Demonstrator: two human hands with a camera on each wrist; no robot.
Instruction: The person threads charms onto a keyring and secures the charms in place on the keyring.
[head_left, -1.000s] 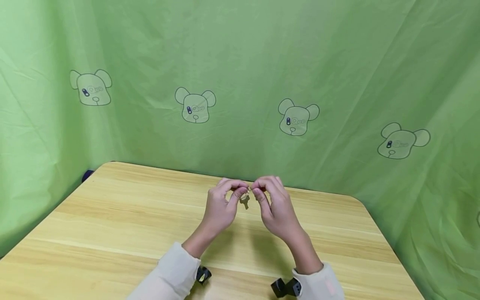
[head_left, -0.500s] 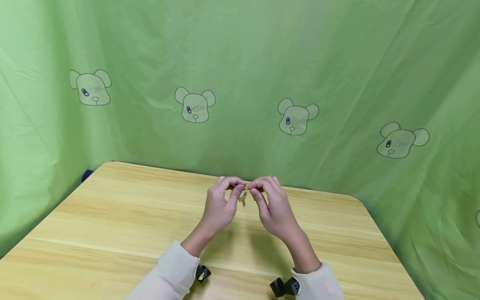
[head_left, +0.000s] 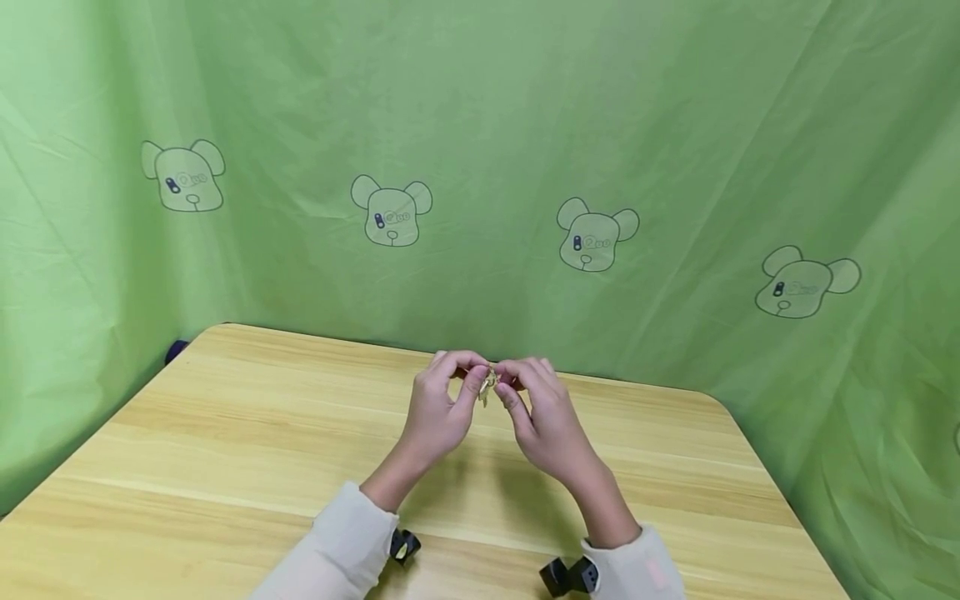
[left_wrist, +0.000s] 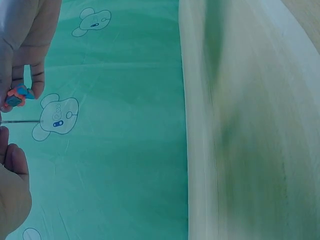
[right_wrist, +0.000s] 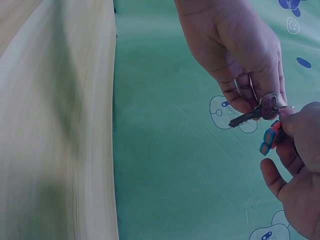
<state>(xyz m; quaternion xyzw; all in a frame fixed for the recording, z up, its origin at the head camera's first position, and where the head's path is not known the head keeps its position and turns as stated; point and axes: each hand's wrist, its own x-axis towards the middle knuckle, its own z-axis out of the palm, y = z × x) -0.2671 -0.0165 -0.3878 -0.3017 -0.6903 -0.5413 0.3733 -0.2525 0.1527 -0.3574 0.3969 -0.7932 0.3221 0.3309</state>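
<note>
Thumb and forefinger of my left hand [head_left: 438, 408] pinch a metal key [head_left: 484, 393] by its bow area, above the table. In the right wrist view the key [right_wrist: 252, 112] slants downward from a thin key ring [right_wrist: 284, 107]. My right hand [head_left: 551, 417] meets the left at the fingertips and grips the ring end. A small blue-and-orange charm [right_wrist: 270, 137] sits at the right hand's fingers [right_wrist: 295, 155]. From the left wrist the key [left_wrist: 22, 121] shows edge-on as a thin line, with the charm [left_wrist: 17, 96] just above it. Fingers partly hide the ring.
Both hands are over the far part of a light wooden table [head_left: 262, 433]. Behind its far edge hangs a green curtain [head_left: 480, 275] printed with bear heads. A black wrist camera [head_left: 568, 577] is strapped at the right sleeve, another camera [head_left: 405, 547] at the left.
The right hand has shifted slightly left, closer to the left hand, and its fingers overlap the ring more. The key has turned and hangs a little higher. The left hand barely moves.
</note>
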